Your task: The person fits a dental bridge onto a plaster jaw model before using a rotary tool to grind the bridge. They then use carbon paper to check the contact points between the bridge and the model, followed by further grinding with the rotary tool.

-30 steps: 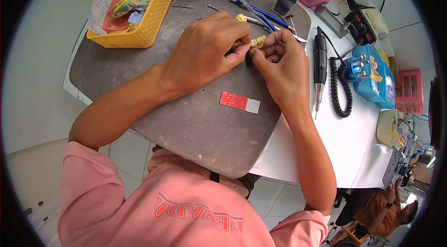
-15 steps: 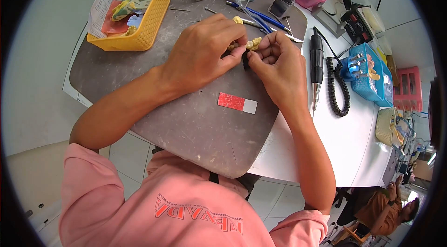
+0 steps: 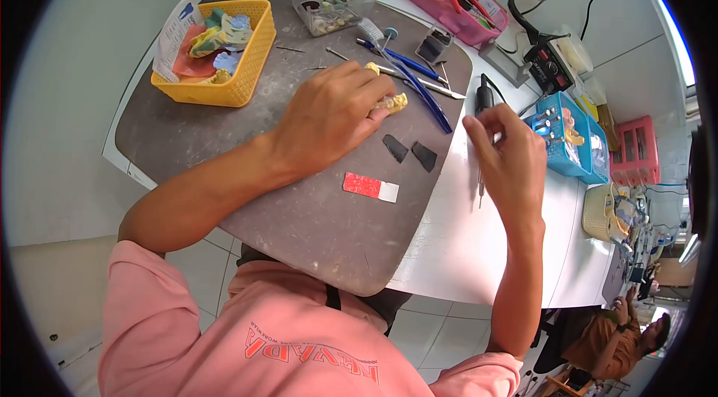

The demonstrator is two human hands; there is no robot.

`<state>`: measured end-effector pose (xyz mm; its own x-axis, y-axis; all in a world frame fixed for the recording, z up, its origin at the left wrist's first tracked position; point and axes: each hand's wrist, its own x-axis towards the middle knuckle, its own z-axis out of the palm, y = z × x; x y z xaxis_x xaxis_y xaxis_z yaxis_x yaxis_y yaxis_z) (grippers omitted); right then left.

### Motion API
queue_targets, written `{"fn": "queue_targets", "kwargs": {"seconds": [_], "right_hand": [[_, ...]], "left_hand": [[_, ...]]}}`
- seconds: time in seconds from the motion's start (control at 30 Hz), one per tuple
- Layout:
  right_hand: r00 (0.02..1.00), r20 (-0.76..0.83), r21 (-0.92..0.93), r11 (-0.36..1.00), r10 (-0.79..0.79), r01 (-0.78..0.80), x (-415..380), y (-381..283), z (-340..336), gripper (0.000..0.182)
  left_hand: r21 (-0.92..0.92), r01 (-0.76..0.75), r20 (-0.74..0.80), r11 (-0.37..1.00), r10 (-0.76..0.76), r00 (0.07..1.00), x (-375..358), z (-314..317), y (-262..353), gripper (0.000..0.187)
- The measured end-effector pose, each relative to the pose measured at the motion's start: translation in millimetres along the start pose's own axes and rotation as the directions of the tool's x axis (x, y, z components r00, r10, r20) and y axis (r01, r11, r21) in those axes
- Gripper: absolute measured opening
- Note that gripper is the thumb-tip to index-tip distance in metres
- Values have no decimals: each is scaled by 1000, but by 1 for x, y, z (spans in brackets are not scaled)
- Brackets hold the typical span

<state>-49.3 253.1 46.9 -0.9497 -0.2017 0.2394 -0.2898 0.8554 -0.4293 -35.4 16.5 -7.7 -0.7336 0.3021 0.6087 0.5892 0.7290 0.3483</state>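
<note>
My left hand (image 3: 333, 114) has its fingers closed around a yellowish dental model (image 3: 394, 104), whose end sticks out past the fingertips. My right hand (image 3: 512, 157) is at the black handpiece (image 3: 485, 96) on the white table, covering its middle; whether the fingers touch it is hard to tell. Two dark pieces, one on the left (image 3: 395, 148) and one on the right (image 3: 424, 156), lie on the grey board (image 3: 321, 217) between my hands. Nearer to me is a red and white strip (image 3: 370, 187).
A yellow basket (image 3: 250, 68) stands at the left, a clear box (image 3: 329, 19) behind. Blue tweezers (image 3: 430, 107) and tools lie beyond my left hand. A pink basket (image 3: 449, 11), black control box (image 3: 548, 68) and blue basket (image 3: 568, 154) are at the right. A person (image 3: 598, 344) sits far right.
My right hand has let go of the model and moved right to the handpiece. The tweezers lie nearer, and two dark pieces now show on the board. The view has shifted slightly.
</note>
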Motion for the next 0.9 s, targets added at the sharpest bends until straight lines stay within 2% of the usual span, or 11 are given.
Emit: {"fn": "queue_targets", "kwargs": {"seconds": [0.03, 0.07, 0.13, 0.17, 0.23, 0.27, 0.43, 0.53, 0.67, 0.9], "right_hand": [[998, -52, -97, 995, 19, -24, -2, 7, -4, 31], [998, -56, -100, 995, 7, -13, -5, 13, -7, 31], [992, -34, -264, 957, 118, -123, -15, 28, -7, 39], [995, -27, -322, 942, 94, -97, -22, 36, -2, 47], [971, 60, -299, 932, 233, -205, -29, 38, 3, 52], [969, 30, -289, 931, 244, -225, -30, 34, 3, 53], [980, 21, -259, 948, 196, -184, -27, 36, 7, 42], [971, 21, -225, 947, 239, -229, -26, 35, 10, 38], [980, -27, -190, 961, 199, -200, -27, 40, 13, 39], [969, -47, -93, 964, 245, -248, -26, 49, 16, 40]], "left_hand": [[-5, -14, -11, 1000, 14, 1000, 0, 0, 0, 21], [0, -14, -23, 1000, 14, 1000, 0, 0, 1, 21], [17, -44, -49, 999, 45, 998, 0, 0, 1, 20], [24, -43, -60, 999, 44, 997, 0, -1, 0, 20], [42, -63, -11, 997, 63, 998, -1, -2, -2, 21], [48, -65, -16, 997, 66, 998, -1, -1, -2, 21], [24, -79, -29, 997, 80, 996, -2, 0, -2, 22], [15, -68, -36, 998, 69, 997, -3, -3, -3, 23], [30, -95, -20, 995, 96, 995, -2, -5, -4, 23], [15, -118, -11, 993, 119, 993, -3, -3, -7, 26]]}}
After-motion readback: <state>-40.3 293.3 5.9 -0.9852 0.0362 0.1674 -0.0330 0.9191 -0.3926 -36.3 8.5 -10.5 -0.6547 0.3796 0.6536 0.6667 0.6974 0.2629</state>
